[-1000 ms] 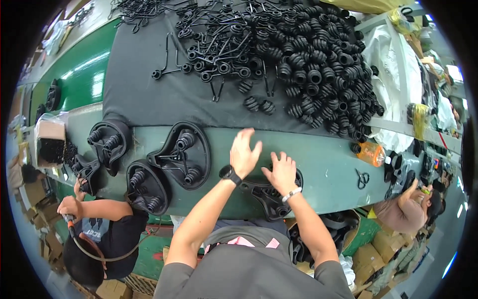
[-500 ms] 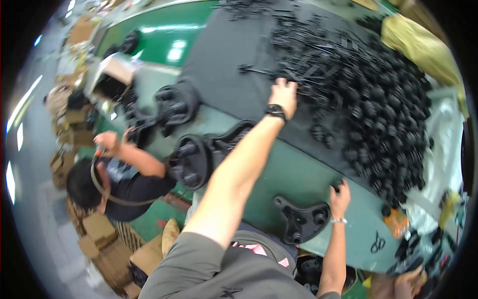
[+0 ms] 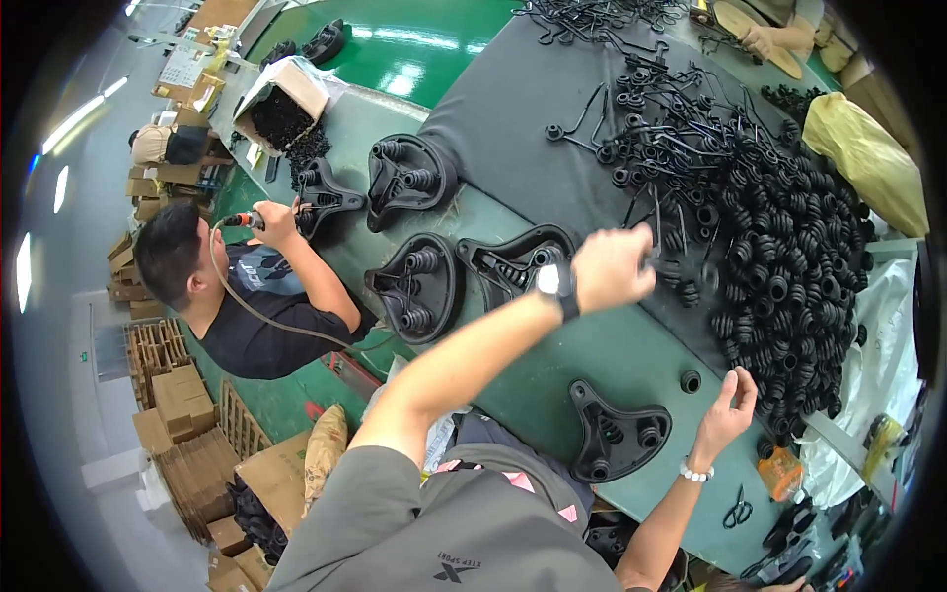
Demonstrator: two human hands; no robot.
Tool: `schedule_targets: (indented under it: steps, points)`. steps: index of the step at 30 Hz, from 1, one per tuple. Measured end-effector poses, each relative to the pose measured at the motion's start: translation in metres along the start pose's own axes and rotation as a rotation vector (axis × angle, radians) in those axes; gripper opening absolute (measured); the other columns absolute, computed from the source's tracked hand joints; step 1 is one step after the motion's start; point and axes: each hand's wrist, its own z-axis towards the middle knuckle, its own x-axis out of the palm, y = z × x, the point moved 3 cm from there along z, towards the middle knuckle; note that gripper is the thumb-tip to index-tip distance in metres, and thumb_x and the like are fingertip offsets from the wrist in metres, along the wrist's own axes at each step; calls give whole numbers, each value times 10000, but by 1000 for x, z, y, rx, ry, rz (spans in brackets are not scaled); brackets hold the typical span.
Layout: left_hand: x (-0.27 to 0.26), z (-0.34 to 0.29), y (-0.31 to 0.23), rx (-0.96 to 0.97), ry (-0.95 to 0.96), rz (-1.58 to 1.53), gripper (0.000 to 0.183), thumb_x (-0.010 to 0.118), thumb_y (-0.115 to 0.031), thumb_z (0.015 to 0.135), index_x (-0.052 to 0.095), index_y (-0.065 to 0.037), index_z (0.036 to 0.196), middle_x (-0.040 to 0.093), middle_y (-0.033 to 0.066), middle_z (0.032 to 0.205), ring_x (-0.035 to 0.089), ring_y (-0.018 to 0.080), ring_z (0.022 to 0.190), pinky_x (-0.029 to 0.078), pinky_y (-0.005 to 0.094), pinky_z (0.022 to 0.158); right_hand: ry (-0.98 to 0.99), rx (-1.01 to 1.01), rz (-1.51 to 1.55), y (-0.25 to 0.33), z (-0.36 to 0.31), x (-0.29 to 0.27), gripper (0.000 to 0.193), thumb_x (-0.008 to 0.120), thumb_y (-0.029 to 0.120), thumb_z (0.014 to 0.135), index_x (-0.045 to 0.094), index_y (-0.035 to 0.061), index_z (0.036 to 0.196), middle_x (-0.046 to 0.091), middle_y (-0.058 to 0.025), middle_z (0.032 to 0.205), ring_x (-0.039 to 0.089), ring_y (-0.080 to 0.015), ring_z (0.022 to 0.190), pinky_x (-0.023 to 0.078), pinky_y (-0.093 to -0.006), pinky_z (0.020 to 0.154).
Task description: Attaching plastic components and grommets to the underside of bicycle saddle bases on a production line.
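Observation:
My left hand [image 3: 614, 268], with a watch on the wrist, is closed over the near edge of the dark mat. A thin black bent metal rod [image 3: 658, 215] rises from its fingers, and a blurred black part hangs beside them. My right hand [image 3: 727, 419], wearing a bead bracelet, is at the right with thumb and fingers apart and nothing visible in them. Just left of its fingertips a black ribbed rubber bellows [image 3: 691, 381] stands on the green table. A black three-cornered saddle base [image 3: 614, 434] lies in front of me, underside up.
A heap of black bellows [image 3: 784, 286] and tangled rods [image 3: 656, 94] covers the dark mat [image 3: 493, 109]. More saddles [image 3: 414, 286] lie to the left, near a co-worker [image 3: 266, 286] holding a corded driver. Scissors [image 3: 738, 508] lie at the right. Another person's hand [image 3: 760, 42] shows at the far right.
My left hand has drawn back from the rods toward me, now with a rod in it. My right hand has let go of a small black part and shifted right.

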Motion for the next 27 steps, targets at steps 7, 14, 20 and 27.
schedule_targets:
  steps: [7, 14, 20, 27]
  points:
    - [73, -198, -89, 373, 51, -12, 182, 705, -109, 819, 580, -47, 936, 590, 95, 909, 588, 264, 831, 494, 385, 725, 292, 206, -441, 38, -90, 16, 756, 866, 301, 823, 510, -51, 1389, 735, -139, 989, 710, -265, 838, 568, -390, 796]
    - [72, -281, -68, 325, 563, -356, 632, 827, -290, 770, 587, -8, 1282, 635, 185, 1248, 615, 375, 1164, 487, 475, 1017, 272, 197, -541, 0, -181, -34, 514, 804, 165, 804, 560, -10, 1221, 603, -92, 758, 625, -285, 678, 516, -417, 652]
    - [112, -237, 40, 220, 544, 176, 949, 848, -212, 735, 370, -76, 1544, 425, 167, 1567, 370, 413, 1459, 356, 508, 1196, 594, -280, -874, -28, -193, -16, 537, 839, 198, 704, 585, 46, 1151, 608, -137, 973, 638, -344, 924, 541, -450, 793]
    - [136, -252, 47, 166, 620, 44, 745, 840, -145, 751, 529, -108, 1428, 555, 120, 1437, 523, 399, 1309, 476, 469, 1097, 688, -372, -922, -46, -188, 31, 432, 829, 206, 743, 599, 50, 1074, 637, -114, 956, 662, -290, 947, 545, -419, 822]
